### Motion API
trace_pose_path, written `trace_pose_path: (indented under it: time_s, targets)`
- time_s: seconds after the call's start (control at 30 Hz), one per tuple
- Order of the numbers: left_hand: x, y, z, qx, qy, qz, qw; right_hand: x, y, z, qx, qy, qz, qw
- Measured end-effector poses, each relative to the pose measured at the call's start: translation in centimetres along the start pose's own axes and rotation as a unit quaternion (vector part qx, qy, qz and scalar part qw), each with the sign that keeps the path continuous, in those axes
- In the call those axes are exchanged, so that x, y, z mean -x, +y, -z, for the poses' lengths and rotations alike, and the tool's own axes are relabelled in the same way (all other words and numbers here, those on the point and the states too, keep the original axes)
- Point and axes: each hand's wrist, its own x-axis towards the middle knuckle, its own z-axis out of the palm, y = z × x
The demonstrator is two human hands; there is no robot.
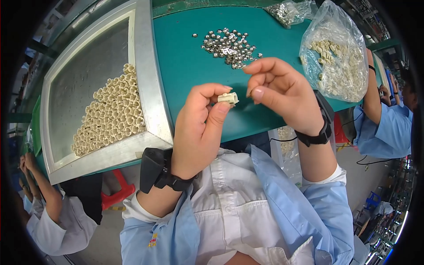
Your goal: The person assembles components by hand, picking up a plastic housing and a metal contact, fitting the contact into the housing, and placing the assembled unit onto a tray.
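Observation:
A short cream plastic sleeve (227,98) with small raised knobs is pinched between the thumb and forefinger of my left hand (198,117), its open end toward the right. My right hand (285,95) hovers just right of the sleeve, apart from it. Its thumb meets a curled finger while the forefinger arches above; anything between those tips is too small or hidden to make out. Beyond both hands, a loose pile of small shiny metal pieces (232,46) lies on the green table (181,48).
At left, a metal-framed tray (154,84) holds many cream sleeves (112,112) massed together. A clear bag of cream parts (338,66) stands at right, with a smaller bag of metal pieces (285,13) behind it. Other people work on both sides.

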Motion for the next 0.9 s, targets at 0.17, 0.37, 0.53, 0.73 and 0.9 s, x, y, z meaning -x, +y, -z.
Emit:
trace_pose_path:
  time_s: [0.17,0.37,0.53,0.73,0.9]
  targets:
    - [0.0,-0.2,-0.1,-0.010,0.003,-0.011,1.000,0.0,0.6,-1.4,-0.020,-0.023,0.016,0.999]
    - [0.1,0.0,0.2,-0.031,-0.015,-0.010,0.999,0.1,0.1,-1.5,0.016,-0.031,-0.012,0.999]
    - [0.2,0.0,0.3,-0.043,-0.015,-0.028,0.999,0.3,0.2,-1.7,0.067,-0.035,0.017,0.997]
    - [0.2,0.1,0.2,-0.042,-0.004,-0.053,0.998,0.5,0.5,-2.1,0.057,-0.045,0.036,0.997]
    - [0.2,-0.2,0.5,-0.080,-0.034,-0.110,0.990,0.4,0.7,-1.6,-0.034,-0.097,0.000,0.995]
